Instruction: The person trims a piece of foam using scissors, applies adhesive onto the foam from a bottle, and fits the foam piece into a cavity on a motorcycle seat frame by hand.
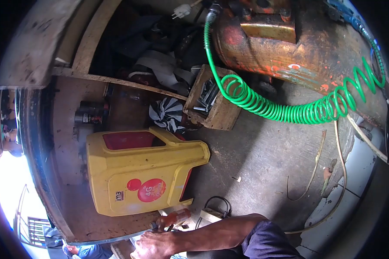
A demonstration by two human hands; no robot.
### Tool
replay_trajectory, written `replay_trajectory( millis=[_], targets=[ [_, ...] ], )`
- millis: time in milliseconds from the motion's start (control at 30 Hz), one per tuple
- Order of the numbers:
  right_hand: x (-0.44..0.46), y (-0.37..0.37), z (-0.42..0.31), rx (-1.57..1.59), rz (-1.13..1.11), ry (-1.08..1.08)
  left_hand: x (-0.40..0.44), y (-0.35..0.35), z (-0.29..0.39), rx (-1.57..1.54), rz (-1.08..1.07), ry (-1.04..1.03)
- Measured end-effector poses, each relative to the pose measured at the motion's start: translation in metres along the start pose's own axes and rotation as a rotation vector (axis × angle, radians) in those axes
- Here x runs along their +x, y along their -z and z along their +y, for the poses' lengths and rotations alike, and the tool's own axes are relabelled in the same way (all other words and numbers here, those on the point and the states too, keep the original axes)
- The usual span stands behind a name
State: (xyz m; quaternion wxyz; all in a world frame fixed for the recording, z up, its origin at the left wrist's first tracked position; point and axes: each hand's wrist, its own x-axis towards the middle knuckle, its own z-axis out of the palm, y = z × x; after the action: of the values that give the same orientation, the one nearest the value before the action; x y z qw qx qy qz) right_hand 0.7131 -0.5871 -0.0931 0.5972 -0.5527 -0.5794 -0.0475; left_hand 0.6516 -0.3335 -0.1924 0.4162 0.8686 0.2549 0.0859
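Observation:
At the bottom of the head view is my right hand [154,245], with its forearm coming in from a dark sleeve [270,241]. Its fingers look curled, and what they hold, if anything, I cannot make out. Right by the fingers is a reddish, see-through piece like a tool handle [179,215]; whether the hand grips it is unclear. Just above stands a yellow plastic stool [132,172] with a red 4G sticker, seen sideways because the view is turned. My left hand is out of view.
A coiled green air hose [285,111] hangs from a rusty compressor tank [263,54]. A wooden box [222,110] holds metal tools beside a cluttered shelf. A power strip [212,215] lies on the floor, and a cable [343,172] runs across it. A person in blue [93,251] is beyond.

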Motion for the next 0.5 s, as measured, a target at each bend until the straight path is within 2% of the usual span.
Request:
replay_trajectory(
  millis=[67,167,233,267,300,367,400,433,500],
  targets=[
    [0.000,0.005,-0.001,-0.005,-0.078,-0.033,-0.002,0.002,-0.005,-0.012,-0.008,0.001],
    [0.000,-0.016,0.009,0.077,0.028,0.116,-0.002,0.006,-0.012,-0.032,-0.012,0.000],
    [0.015,-0.029,0.005,0.124,-0.351,-0.126,0.001,0.009,-0.020,-0.064,-0.009,-0.019],
    [0.020,-0.036,0.003,0.070,-0.469,-0.206,0.002,0.011,-0.024,-0.081,-0.012,-0.028],
    [0.020,-0.036,-0.001,0.080,-0.415,-0.197,0.001,0.014,-0.030,-0.090,-0.013,-0.034],
    [0.029,-0.044,-0.004,-0.003,-0.602,-0.266,0.003,0.021,-0.038,-0.111,-0.018,-0.054],
    [0.031,-0.044,-0.009,0.004,-0.559,-0.226,0.002,0.024,-0.045,-0.124,-0.019,-0.062],
    [0.040,-0.053,-0.012,-0.072,-0.739,-0.340,0.001,0.027,-0.053,-0.137,-0.016,-0.074],
    [0.043,-0.080,-0.009,-0.146,-0.800,-0.354,-0.003,0.032,-0.073,-0.173,-0.001,-0.096]
  ],
)
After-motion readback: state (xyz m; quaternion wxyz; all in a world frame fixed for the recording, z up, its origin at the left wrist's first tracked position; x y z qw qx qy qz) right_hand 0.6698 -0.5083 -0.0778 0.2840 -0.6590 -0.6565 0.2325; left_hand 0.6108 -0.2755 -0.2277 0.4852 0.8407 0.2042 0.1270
